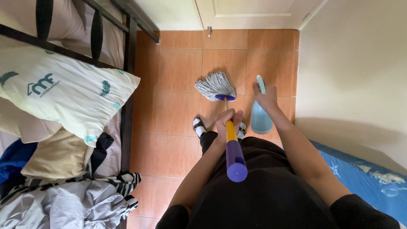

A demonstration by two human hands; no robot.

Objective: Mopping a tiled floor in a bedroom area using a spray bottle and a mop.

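While the left hand (228, 120) wraps closed around the yellow part of the mop handle (231, 142), the mop stands nearly upright, its long axis running from the purple grip end, which points up toward the camera, down to the grey string mop head (215, 85) on the orange tiled floor (178, 110). The strings fan out away from the person, toward the white door (250, 12) at the far end of the floor. The hand sits partway along the shaft, with the purple grip above it and the mop head below and just ahead of it. The right hand (266, 96) is closed around the neck of a pale blue spray bottle (260, 115), whose body hangs below the hand and whose nozzle points away from the person, toward the door. The bottle is just to the right of the mop handle, apart from it. Two sandalled feet (198, 126) show on the tiles beside the shaft. On the left is a dark-framed bed (127, 85) with a printed pillow (68, 91) and heaped clothes; on the right, a blue mattress (364, 178) lies against the wall.
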